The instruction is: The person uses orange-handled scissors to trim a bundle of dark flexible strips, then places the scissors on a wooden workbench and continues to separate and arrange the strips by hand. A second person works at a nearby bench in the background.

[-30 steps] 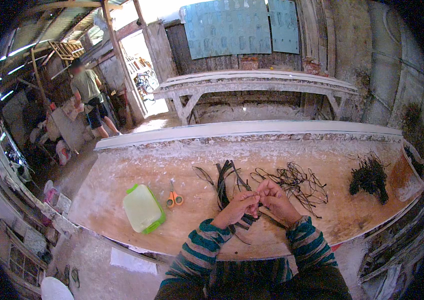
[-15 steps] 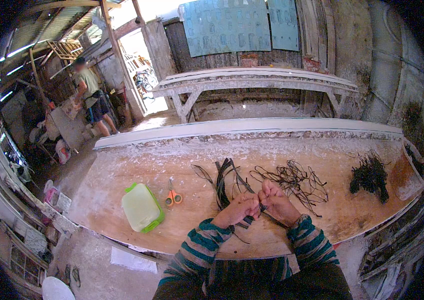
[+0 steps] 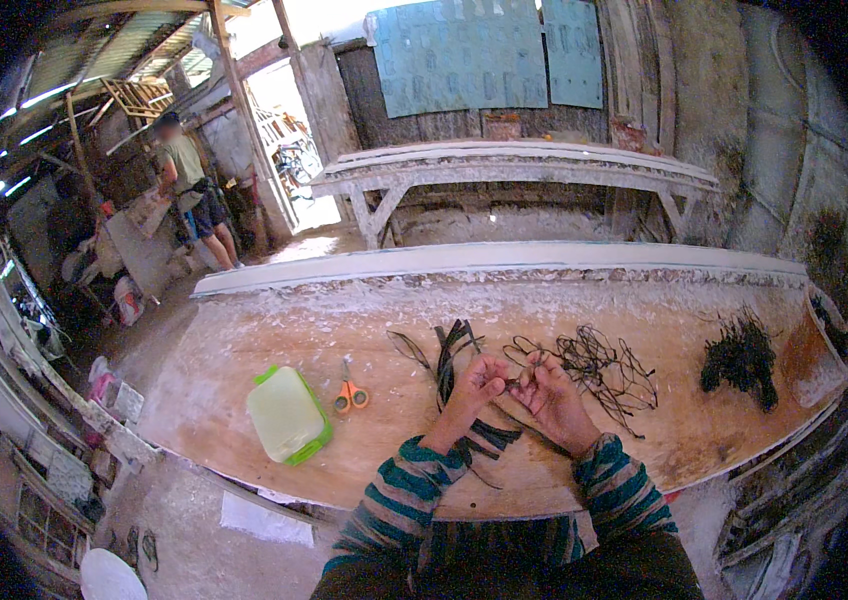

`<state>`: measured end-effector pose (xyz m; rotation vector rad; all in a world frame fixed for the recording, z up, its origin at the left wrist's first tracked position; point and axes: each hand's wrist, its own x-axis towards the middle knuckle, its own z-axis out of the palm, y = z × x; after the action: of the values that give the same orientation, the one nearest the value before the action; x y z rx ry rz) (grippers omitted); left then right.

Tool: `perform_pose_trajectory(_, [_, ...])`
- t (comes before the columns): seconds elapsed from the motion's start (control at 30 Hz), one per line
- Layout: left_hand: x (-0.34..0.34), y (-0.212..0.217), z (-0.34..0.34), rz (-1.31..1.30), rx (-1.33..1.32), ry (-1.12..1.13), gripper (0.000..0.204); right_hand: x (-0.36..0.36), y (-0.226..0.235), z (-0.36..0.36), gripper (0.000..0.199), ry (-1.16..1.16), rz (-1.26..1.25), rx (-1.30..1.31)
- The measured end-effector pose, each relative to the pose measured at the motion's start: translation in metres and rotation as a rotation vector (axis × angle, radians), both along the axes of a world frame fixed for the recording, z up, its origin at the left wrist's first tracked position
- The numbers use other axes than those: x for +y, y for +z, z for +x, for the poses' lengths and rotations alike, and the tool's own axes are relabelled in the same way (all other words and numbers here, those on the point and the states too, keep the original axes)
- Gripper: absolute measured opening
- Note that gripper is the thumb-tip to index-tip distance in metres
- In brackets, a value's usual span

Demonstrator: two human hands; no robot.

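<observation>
My left hand (image 3: 480, 388) and my right hand (image 3: 556, 402) meet above the near part of the board, fingertips pinched on a thin black strand whose detail is too small to make out. Beneath and beside my left hand lies a bundle of flat black strips (image 3: 448, 362), its lower ends (image 3: 494, 436) showing below the wrist. Just past my right hand spreads a loose tangle of thin black cord (image 3: 612, 368). Orange-handled scissors (image 3: 349, 396) rest to the left, points away from me, beside a pale box with green clips (image 3: 287, 416).
Farther right sit a dark bundle of cords (image 3: 741, 362) and a tipped, whitish bucket (image 3: 820, 348). A long white plank (image 3: 504, 260) borders the wooden board (image 3: 204, 390) at the far side. Behind it stands a dusty bench (image 3: 514, 165). Another person (image 3: 189, 190) stands back left.
Both hands have shifted slightly away from me, and their fingers have loosened from tight fists into fingertip pinches. The scissors, box and cord piles stay put.
</observation>
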<state>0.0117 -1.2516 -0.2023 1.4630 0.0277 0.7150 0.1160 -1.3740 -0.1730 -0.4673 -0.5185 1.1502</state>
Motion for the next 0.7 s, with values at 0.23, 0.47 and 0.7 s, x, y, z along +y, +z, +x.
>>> perform_pose_trajectory(0.23, [0.012,-0.023,0.012,0.188,0.061,-0.012,0.042,0.002,-0.006,0.007,0.027,-0.126,-0.024,-0.164])
perform_pose_trajectory(0.47, [0.003,0.004,-0.003,-0.076,0.141,0.069,0.035,0.008,-0.018,0.016,0.018,-0.445,-0.279,-0.345])
perform_pose_trajectory(0.7, [0.005,0.005,-0.002,-0.315,0.154,0.153,0.024,0.009,-0.022,0.020,0.020,-0.502,-0.271,-0.499])
